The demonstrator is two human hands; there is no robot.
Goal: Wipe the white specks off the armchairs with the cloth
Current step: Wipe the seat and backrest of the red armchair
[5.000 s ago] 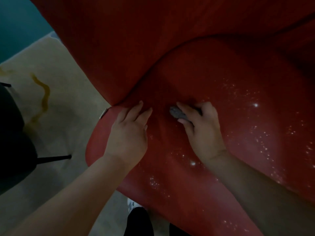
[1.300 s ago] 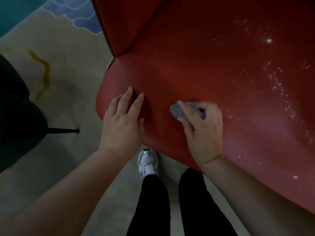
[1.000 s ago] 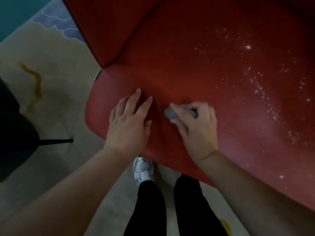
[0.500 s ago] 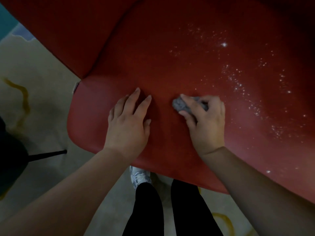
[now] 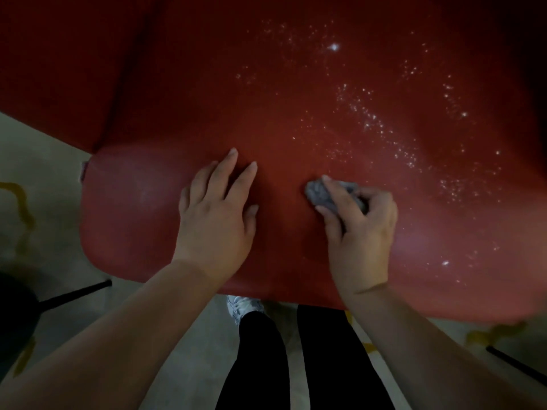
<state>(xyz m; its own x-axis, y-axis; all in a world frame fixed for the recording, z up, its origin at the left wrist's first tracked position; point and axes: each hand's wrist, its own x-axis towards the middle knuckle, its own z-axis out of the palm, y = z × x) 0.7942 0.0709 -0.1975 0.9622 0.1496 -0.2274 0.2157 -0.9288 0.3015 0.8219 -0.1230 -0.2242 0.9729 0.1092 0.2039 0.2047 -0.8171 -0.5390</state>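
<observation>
Mid-wipe: our right hand (image 5: 359,232) grips the cloth (image 5: 318,192) on the armchair (image 5: 133,208); left hand (image 5: 216,214) rests flat; specks (image 5: 370,119) toward its back-right corner likely come next.

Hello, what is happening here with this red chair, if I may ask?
A person is cleaning a red armchair seat. The right hand grips a crumpled grey cloth and presses it on the seat, while the left hand rests flat beside it with straight fingers. Many white specks remain on the seat beyond and to the right of the cloth; the part near the left hand looks mostly clean.
</observation>
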